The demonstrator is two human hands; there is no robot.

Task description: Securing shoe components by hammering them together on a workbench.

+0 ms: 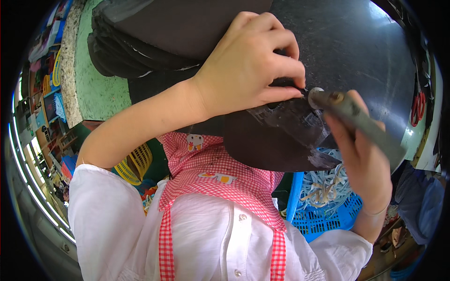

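Observation:
My left hand (255, 65) is closed in a pinch over dark material. Its thumb and fingertips come together beside the hammer face, and what they hold is too small or dark to make out. My right hand (363, 140) grips a hammer (363, 114), its handle mostly hidden by the hand. The hammer's round metal face is right beside my left fingertips, and its other end is smeared by motion. Under both hands lies a dark, scuffed sheet (276, 145) with a curved near edge and pale wear marks. Whether the hammer touches it, I cannot tell.
Folded dark sheets (145, 42) lie at the far left on a green worktop (101, 93). Red-handled scissors (418, 108) rest at the right edge. Below the worktop, a blue basket (323, 225) holds pale strips, and a yellow basket (136, 164) stands to the left.

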